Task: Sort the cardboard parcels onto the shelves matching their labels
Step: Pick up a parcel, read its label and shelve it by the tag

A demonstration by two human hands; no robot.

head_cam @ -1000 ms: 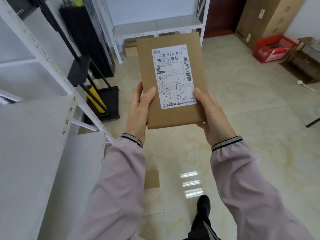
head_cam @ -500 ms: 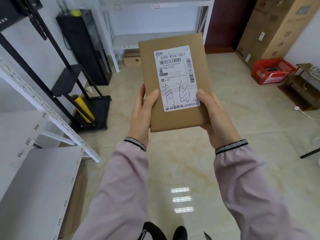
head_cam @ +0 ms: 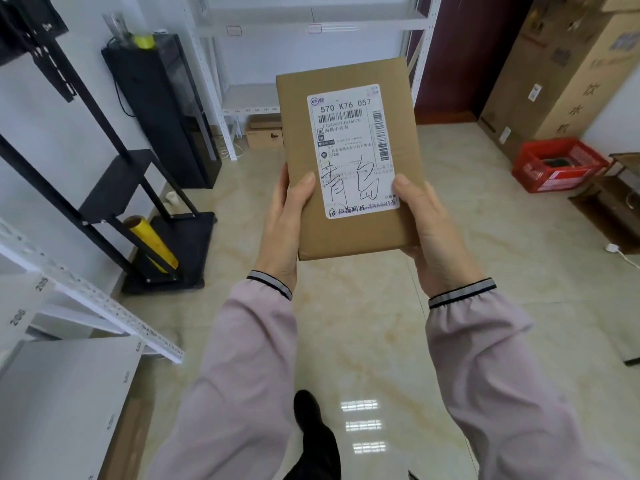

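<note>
Parcel is held upright between L hand and R hand, thumbs pressed on its front, label facing viewer. Vs. 1 s ago: white shelving ahead of hands is nearer; placement pending.

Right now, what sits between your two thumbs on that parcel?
In the head view, the white shipping label lies between the left hand and right hand, stuck to the cardboard parcel.

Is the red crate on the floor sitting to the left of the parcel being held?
No, the red crate sits on the right, beyond the parcel.
</note>
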